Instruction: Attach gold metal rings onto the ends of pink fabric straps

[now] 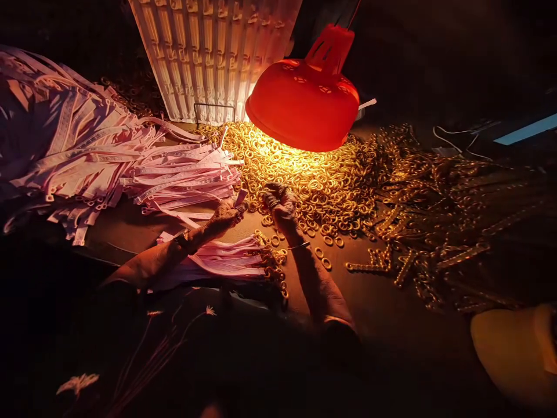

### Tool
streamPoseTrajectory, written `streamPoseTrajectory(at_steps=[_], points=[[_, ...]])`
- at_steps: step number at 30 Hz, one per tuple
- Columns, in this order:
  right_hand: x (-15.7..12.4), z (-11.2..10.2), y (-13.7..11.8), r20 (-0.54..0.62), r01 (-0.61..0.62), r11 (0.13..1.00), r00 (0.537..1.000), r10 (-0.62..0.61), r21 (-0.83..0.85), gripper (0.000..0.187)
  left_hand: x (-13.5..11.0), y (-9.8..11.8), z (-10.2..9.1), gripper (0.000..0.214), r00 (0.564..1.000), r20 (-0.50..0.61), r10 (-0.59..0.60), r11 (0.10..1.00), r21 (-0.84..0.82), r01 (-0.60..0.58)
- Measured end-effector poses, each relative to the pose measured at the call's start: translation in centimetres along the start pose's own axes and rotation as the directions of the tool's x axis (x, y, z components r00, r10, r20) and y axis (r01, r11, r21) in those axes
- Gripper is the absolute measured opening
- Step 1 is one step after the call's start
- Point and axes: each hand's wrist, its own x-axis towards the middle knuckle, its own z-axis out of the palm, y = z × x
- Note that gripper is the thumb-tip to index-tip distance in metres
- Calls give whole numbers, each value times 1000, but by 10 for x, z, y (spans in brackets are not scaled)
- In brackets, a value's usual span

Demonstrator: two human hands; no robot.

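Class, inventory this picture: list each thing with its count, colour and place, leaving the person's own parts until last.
large strip bundle: one, pink, left of the work surface
small strip bundle: one, pink, below the hands
loose rings: very many, gold, heaped centre
ring chains: many, gold, spread right
lampshade: one, red, above the rings
ribbed panel: one, white, at the back
cable: one, white, upper right
pink strip: one, pink, held in the left hand
left hand: one, centre-left
right hand: one, over the rings' edge
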Motion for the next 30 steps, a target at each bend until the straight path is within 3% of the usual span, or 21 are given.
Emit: streamPoseTrajectory(at_steps=[3, 5, 7, 13, 17, 20, 24, 27, 30], points=[[-33, 20, -12, -14, -88, 965, 995, 95, 245, 47, 3, -8, 3, 19, 998, -34, -43, 999, -13, 43], [-47, 29, -16, 10, -152, 881, 986, 165, 448, 48, 1, -14, -2, 20, 997, -38, -70, 997, -24, 69], [-54, 34, -14, 70, -191, 813, 981, 183, 550, 48, -1, -20, -11, 22, 992, 24, -126, 989, -76, 127], [-55, 33, 9, 60, -218, 776, 972, 227, 593, 47, -3, -28, -38, 10, 906, 363, -217, 846, -393, 360], [-59, 34, 7, 203, -183, 767, 977, 71, 615, 44, -3, -25, -35, 8, 868, 426, -257, 754, -473, 456], [-61, 37, 0, 186, -157, 738, 982, 44, 656, 40, -2, -24, -30, 7, 858, 439, -268, 742, -474, 474], [-59, 40, -2, 180, -203, 738, 977, 112, 644, 42, -2, -28, -25, 10, 876, 393, -280, 765, -460, 451], [-56, 37, 1, 136, -240, 771, 971, 199, 590, 43, -3, -32, -21, 18, 930, 230, -288, 830, -424, 362], [-54, 30, 5, 83, -289, 788, 953, 293, 543, 42, -4, -38, -21, 30, 981, 52, -185, 920, -342, 191]])
